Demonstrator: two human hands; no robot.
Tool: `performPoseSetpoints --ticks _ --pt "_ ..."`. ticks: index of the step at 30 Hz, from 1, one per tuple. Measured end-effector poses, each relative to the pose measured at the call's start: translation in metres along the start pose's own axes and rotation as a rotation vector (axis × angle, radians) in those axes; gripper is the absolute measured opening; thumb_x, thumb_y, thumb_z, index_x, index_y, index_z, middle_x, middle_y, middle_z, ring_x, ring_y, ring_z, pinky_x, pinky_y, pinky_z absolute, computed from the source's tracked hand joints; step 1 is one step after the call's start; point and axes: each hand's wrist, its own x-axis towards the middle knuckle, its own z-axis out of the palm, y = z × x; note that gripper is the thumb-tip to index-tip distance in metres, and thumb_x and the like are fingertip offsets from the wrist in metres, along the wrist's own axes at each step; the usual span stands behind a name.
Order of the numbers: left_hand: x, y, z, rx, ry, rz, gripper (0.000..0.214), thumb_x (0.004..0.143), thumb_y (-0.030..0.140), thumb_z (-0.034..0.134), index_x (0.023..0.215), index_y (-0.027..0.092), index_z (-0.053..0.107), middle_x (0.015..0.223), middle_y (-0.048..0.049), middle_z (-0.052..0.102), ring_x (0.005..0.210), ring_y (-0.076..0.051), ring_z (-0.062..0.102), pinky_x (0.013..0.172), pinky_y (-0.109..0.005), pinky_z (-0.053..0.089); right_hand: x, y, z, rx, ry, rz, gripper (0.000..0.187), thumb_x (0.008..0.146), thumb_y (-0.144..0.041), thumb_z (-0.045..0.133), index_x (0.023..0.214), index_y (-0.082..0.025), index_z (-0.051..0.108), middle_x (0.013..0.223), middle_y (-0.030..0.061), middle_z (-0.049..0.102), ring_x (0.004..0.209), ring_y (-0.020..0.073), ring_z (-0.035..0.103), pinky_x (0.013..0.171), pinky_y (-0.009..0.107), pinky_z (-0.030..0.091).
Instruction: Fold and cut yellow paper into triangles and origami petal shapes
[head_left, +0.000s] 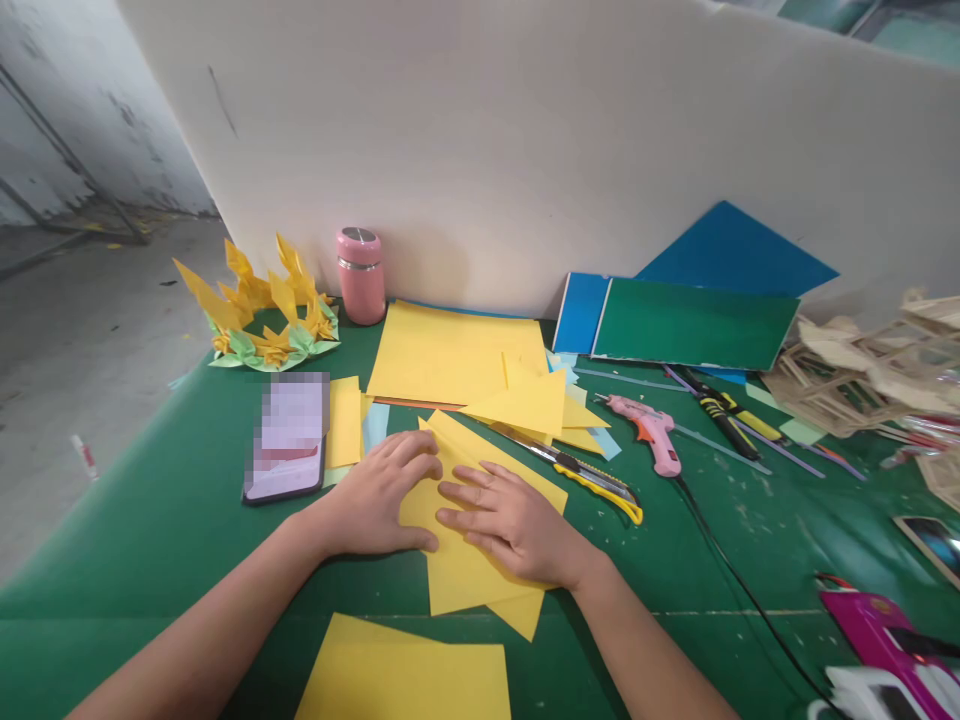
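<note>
Two overlapping sheets of yellow paper (465, 585) lie askew on the green tabletop beneath my hands. My right hand (517, 522) rests flat on the top sheet with its fingers spread. At the papers' left edge is my left hand (379, 495), fingers curved and the thumb apart, touching the paper and gripping nothing. Just beyond my right hand lies a yellow-handled utility knife (592, 480). Another piece of yellow paper (420, 680) is closest to me. Farther back sit yellow paper scraps (529, 405) and a larger yellow stack (457, 350).
A phone (289, 450), a yellow paper crown (277, 320) and a pink flask (361, 280) stand to the left. On the right are a pink glue gun (652, 435) with a trailing cord, dark-handled tools (724, 415), a green board (697, 325) and wooden models (847, 370).
</note>
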Motion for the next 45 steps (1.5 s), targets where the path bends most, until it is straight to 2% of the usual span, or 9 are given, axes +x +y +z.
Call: performPoseSetpoints --ticks 9,19,34,45 --pt "-0.0002 0.0008 0.0000 -0.011 -0.004 -0.021 0.057 0.065 0.062 0.070 0.102 0.021 0.053 0.123 -0.0128 0.051 0.126 -0.036 0.041 0.102 -0.051 0.036 0.0000 -0.0001 0.0001 0.002 0.008 -0.005 0.034 0.097 -0.027 0.041 0.127 -0.025 0.057 0.140 0.0014 0.050 0.136 0.0225 0.035 0.111 0.048 0.029" --pt "-0.0015 -0.0020 0.0029 -0.020 -0.003 -0.027 0.058 0.065 0.061 0.071 0.104 0.022 0.052 0.126 -0.0122 0.049 0.135 -0.039 0.029 0.105 -0.053 0.035 0.0001 -0.0002 0.0001 -0.003 0.016 -0.006 0.033 0.097 -0.026 0.042 0.126 -0.026 0.059 0.139 0.0011 0.052 0.136 0.0224 0.035 0.111 0.047 0.029" --pt "-0.0025 0.0008 0.0017 -0.011 -0.028 -0.091 0.057 0.065 0.058 0.072 0.104 0.022 0.051 0.142 -0.0166 0.035 0.131 -0.039 0.035 0.100 -0.055 0.038 0.0003 -0.0005 0.0000 -0.012 0.019 -0.011 0.033 0.096 -0.026 0.043 0.125 -0.027 0.059 0.136 0.0022 0.054 0.135 0.0226 0.037 0.109 0.048 0.030" --pt "-0.0017 0.0025 -0.0009 0.003 -0.052 -0.084 0.056 0.066 0.055 0.073 0.103 0.021 0.050 0.143 -0.0181 0.034 0.133 -0.040 0.032 0.101 -0.056 0.036 0.0008 -0.0007 -0.0006 0.000 0.014 -0.010 0.032 0.096 -0.026 0.043 0.123 -0.027 0.060 0.136 -0.0002 0.055 0.134 0.0223 0.037 0.109 0.047 0.030"
